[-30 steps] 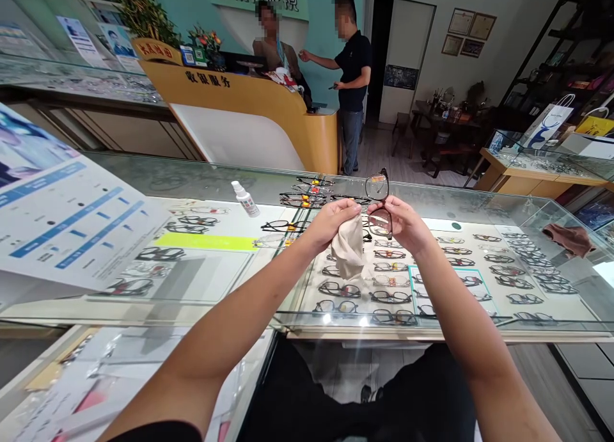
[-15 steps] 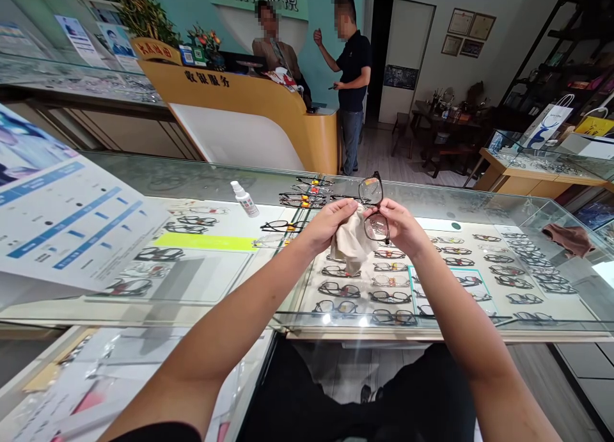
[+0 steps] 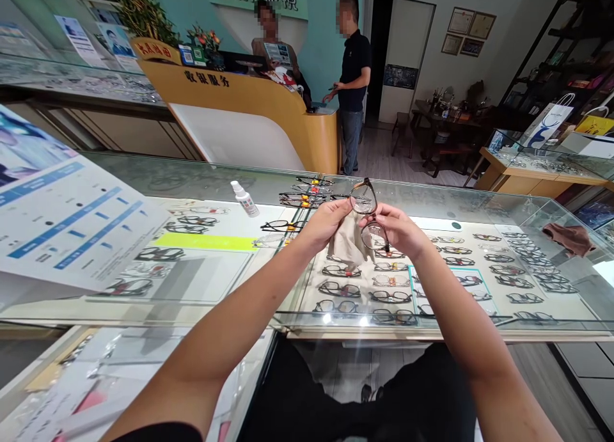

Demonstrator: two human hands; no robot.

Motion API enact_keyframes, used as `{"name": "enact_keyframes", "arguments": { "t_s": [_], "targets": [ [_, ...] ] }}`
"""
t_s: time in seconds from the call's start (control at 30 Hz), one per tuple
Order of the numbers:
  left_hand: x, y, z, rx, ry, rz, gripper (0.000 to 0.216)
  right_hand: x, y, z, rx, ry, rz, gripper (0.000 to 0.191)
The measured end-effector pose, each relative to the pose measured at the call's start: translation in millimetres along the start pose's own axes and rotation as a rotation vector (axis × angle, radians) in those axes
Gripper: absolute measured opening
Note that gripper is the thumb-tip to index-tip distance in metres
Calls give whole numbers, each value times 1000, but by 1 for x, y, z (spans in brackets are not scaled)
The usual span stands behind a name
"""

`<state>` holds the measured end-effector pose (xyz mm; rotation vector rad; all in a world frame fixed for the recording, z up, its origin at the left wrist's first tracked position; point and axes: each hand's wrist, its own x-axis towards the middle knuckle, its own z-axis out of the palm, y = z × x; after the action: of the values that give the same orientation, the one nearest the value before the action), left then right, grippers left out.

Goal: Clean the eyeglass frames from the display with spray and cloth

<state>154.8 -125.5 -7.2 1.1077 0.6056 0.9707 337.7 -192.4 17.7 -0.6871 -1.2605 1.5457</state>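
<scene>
Above the glass counter, my right hand (image 3: 394, 227) grips a pair of dark-framed eyeglasses (image 3: 375, 236) near the bridge, with the frame turned upright. My left hand (image 3: 332, 221) is closed on a beige cleaning cloth (image 3: 348, 245), which hangs down below the fingers. Its fingertips are at the edge of the upper lens. A small white spray bottle (image 3: 245, 200) stands on the counter to the left of my hands. Several other eyeglasses (image 3: 305, 200) lie on the glass just beyond my left hand.
Rows of eyeglasses (image 3: 339, 290) fill the display case under my forearms. A printed sheet (image 3: 71, 218) rises at the left. A brown cloth (image 3: 568, 238) lies at the right end. Across the room, two people (image 3: 354, 77) are at a wooden reception desk (image 3: 240, 103).
The eyeglasses have turned and shifted slightly left, so the upper lens meets my left fingertips. The standing person has lowered a raised hand; the seated person now holds up a printed sheet.
</scene>
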Motion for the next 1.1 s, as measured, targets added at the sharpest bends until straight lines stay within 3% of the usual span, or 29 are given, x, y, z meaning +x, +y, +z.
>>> {"name": "enact_keyframes", "arguments": {
  "t_s": [0.2, 0.6, 0.87, 1.0, 1.1],
  "targets": [
    [-2, 3, 1, 21, -39, -23, 60, 1, 2, 0, -59, 9, -31, 39],
    [-10, 20, 4, 97, -23, -45, 47, 5, 0, -4, -154, 205, -137, 38],
    [-9, 17, 2, 75, -54, -33, 42, 10, 12, -3, -319, 372, -245, 39],
    [-9, 15, 2, 79, -91, -48, 45, 11, 14, 1, -293, 431, -290, 36],
    [-11, 10, 7, 123, -109, 24, 48, 11, 17, 6, -273, 443, -302, 36]
  ]
}}
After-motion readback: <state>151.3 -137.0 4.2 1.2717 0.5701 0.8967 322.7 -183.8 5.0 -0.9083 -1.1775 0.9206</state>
